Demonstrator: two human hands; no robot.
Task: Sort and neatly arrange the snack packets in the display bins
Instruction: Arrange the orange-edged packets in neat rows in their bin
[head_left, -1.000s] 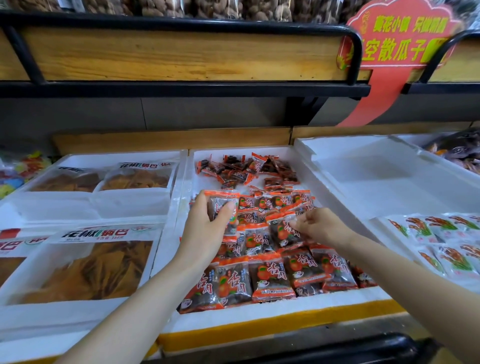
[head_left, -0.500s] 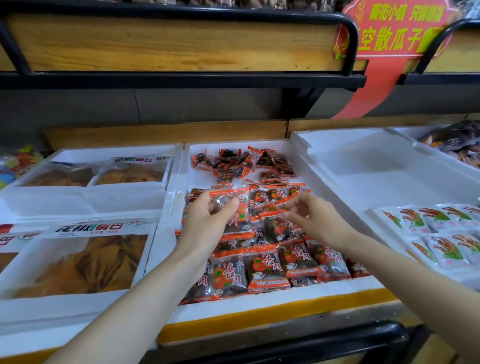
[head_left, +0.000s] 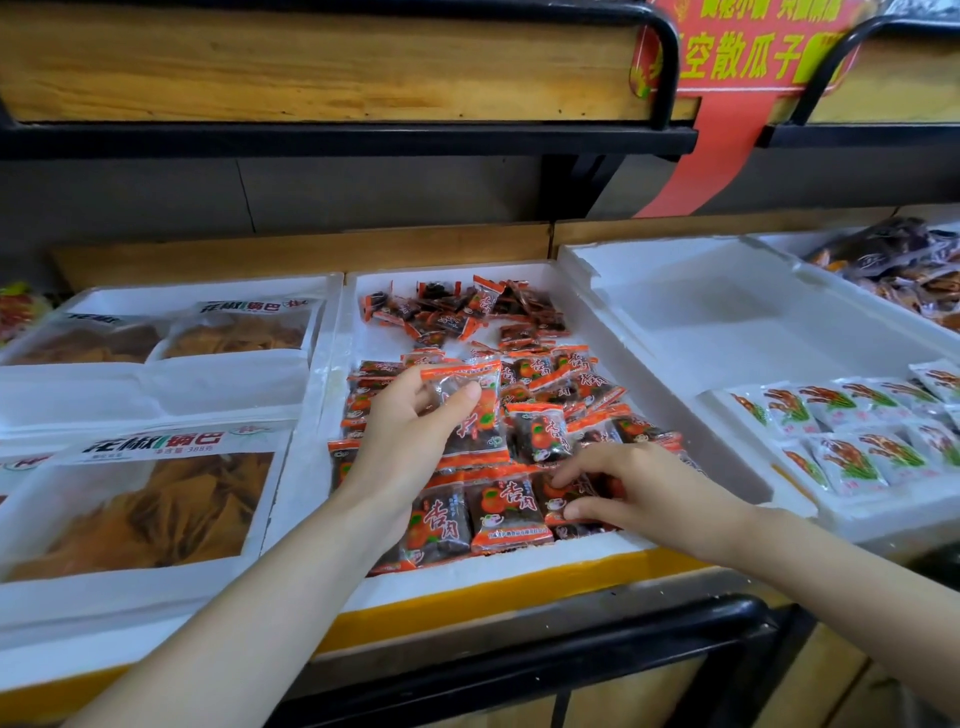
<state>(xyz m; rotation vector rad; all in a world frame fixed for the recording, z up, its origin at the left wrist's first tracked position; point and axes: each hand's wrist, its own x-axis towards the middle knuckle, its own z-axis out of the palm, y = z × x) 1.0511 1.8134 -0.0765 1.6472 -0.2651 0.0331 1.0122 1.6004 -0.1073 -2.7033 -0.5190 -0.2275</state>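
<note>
The wooden display shelf (head_left: 311, 67) carries a run of white foam bins. The middle foam bin (head_left: 519, 569) holds the snack packets (head_left: 540, 374), all orange-red with dark fruit showing through clear film. Along the front they lie flat in a tidy row. Mid-bin they overlap loosely, and at the back a loose heap (head_left: 457, 312) lies jumbled.

The left hand (head_left: 410, 431) hovers over the middle of the bin and grips the held packets (head_left: 470, 410), what looks like a small stack. Its thumb lies across the top face and its fingers are curled behind. The right hand (head_left: 639, 488) is low at the front right, with curled fingertips and thumb pinching a front-row packet (head_left: 566, 499) that lies in the row.

These packets are probably light, small pillow packs: a soft filling that gives a little, in glossy film that is likely slippery. A stack could fan out and slide if squeezed only at one edge. A better hold is across the flat faces, thumb on top and fingers under. Single packets can be lifted by the crimped orange end seam, which is stiff and flat. The foam walls look crumbly, so packets should be set in, not shoved against them.
</note>
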